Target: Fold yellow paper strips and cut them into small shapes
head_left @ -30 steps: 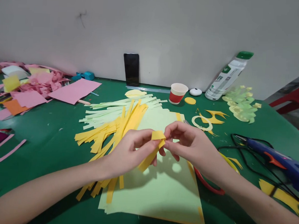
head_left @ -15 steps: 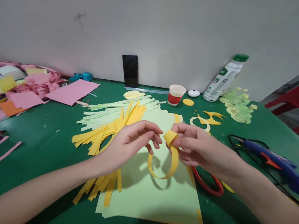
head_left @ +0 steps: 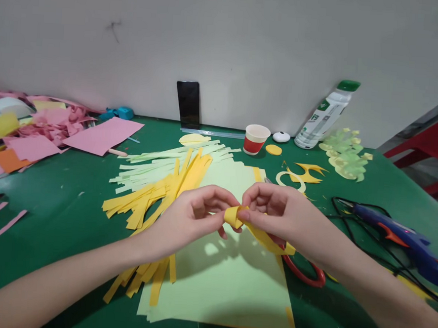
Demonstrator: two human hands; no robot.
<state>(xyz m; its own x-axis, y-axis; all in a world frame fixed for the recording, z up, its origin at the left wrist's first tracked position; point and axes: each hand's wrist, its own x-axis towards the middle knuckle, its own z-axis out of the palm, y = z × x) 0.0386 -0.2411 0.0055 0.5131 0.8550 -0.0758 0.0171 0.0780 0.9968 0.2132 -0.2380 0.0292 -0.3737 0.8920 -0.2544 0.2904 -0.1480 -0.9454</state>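
Both hands meet over a stack of light green paper sheets (head_left: 230, 283) on a green table. My left hand (head_left: 189, 216) and my right hand (head_left: 279, 212) pinch one yellow paper strip (head_left: 234, 217), curled into a small roll between the fingertips. The strip's loose tail runs right and down under my right hand. A fan of yellow strips (head_left: 153, 199) and pale green strips (head_left: 159, 163) lies just left of my left hand.
Red-handled scissors (head_left: 305, 274) lie under my right wrist. A blue glue gun (head_left: 396, 234) with black cord sits at right. A paper cup (head_left: 255, 138), bottle (head_left: 324, 116), phone (head_left: 188, 104), yellow cut-outs (head_left: 307, 172), green cut-outs (head_left: 345, 154) and pink scraps (head_left: 58, 129) ring the table.
The strip hung as an open loop from my right hand half a second ago. Now my left hand has closed on it again and the end is rolled tighter.
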